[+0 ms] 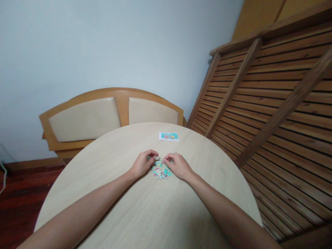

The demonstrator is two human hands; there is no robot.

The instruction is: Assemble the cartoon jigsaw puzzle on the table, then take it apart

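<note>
A small heap of jigsaw puzzle pieces [161,171], turquoise, pink, yellow and plain grey-white, lies on the round table [124,214]. At the heap's left edge is my left hand [142,164], its fingers curved and a gap showing between thumb and forefinger. My right hand [179,166] rests along the right side, thumb and forefinger pinched together over the pieces; what is between those fingertips is too small to make out. Both hands hide part of the heap. Just beyond them lies a picture card [169,136], turquoise with pink and yellow figures.
Behind the table stands a wooden headboard [121,92] with cream padded panels, against a pale wall [116,45]. A large slatted wooden frame [259,90] leans close along the right side. Dark red flooring [23,193] shows at left, with a pale cable [3,176].
</note>
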